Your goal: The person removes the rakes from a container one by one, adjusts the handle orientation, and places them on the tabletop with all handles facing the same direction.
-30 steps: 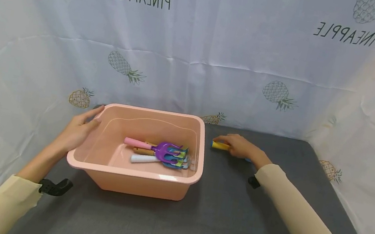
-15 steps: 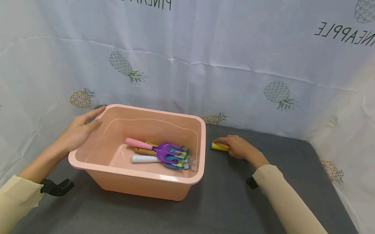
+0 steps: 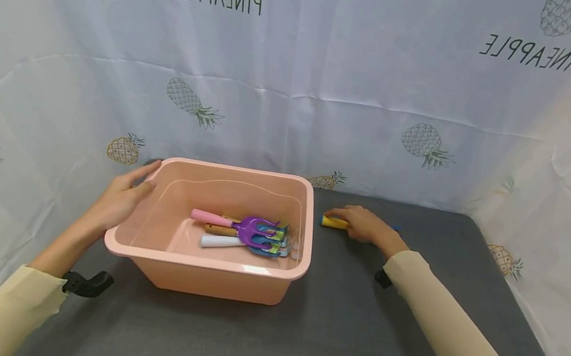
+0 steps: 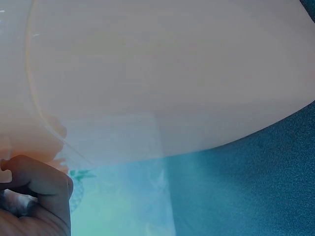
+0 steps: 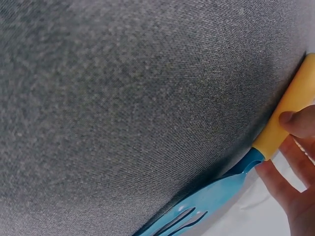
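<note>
A peach plastic tub (image 3: pixel 214 281) stands left of centre on the dark cloth. My left hand (image 3: pixel 118 202) grips its left rim; in the left wrist view curled fingers (image 4: pixel 42 184) show at the tub wall (image 4: pixel 147 73). My right hand (image 3: pixel 364 223), right of the tub, holds a small garden hand fork by its yellow handle (image 5: pixel 285 110). Its thumb lies on one side of the handle, fingers on the other. The slotted blue head (image 5: pixel 211 199) lies close along the cloth; its tip is out of frame. The head view mostly hides it behind the hand.
Inside the tub lie several small garden tools, with a pink-handled purple fork (image 3: pixel 250 231) on top and a white handle (image 3: pixel 220 242) in front. A white pineapple-print curtain (image 3: pixel 292 136) hangs behind the dark tablecloth (image 3: pixel 238 343) and along its sides.
My right hand shifts very slightly left in the head view, still on the yellow handle. The left hand and tub stay in place.
</note>
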Demonstrator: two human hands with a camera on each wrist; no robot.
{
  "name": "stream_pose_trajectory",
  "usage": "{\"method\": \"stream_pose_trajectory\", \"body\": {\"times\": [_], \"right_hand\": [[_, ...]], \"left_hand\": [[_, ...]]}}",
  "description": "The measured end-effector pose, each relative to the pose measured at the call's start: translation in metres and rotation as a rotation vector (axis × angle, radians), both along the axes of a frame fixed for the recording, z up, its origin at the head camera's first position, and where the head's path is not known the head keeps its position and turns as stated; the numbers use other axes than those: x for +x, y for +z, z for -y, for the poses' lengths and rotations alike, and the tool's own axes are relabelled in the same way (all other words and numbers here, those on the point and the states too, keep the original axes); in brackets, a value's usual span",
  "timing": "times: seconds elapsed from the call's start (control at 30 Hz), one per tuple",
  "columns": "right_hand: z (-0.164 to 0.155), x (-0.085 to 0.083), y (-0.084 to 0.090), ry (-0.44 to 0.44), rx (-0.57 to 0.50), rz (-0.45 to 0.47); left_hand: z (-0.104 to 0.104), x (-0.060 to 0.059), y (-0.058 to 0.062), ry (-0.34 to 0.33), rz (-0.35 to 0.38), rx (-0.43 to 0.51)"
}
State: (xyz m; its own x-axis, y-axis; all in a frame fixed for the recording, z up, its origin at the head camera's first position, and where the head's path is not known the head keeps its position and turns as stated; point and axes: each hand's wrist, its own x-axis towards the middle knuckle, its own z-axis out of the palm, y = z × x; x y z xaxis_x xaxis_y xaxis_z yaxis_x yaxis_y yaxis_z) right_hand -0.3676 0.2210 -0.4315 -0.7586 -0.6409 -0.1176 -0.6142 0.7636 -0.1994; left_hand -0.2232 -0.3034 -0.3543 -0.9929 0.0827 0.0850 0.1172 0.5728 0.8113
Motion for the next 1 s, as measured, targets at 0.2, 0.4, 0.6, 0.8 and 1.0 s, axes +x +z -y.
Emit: {"method": "stream_pose_trajectory", "body": {"times": [0.2, 0.4, 0.6, 0.8, 1.0], "right_hand": [[0.001, 0.002, 0.001, -0.008, 0.007, -0.006], [0.001, 0.002, 0.0, -0.007, 0.007, -0.022], [0.001, 0.003, 0.0, -0.026, 0.016, -0.007], [0.0, 0.002, 0.003, -0.042, 0.009, 0.013], [-0.004, 0.002, 0.021, -0.044, -0.05, 0.038]], "left_hand": [[-0.001, 0.0, 0.001, 0.003, 0.002, -0.003], [-0.001, 0.0, 0.002, 0.001, 0.002, -0.014], [-0.002, 0.001, 0.003, 0.003, -0.009, -0.024], [-0.001, 0.001, 0.003, 0.006, -0.009, -0.02], [-0.001, 0.002, 0.003, 0.011, -0.007, -0.022]]}}
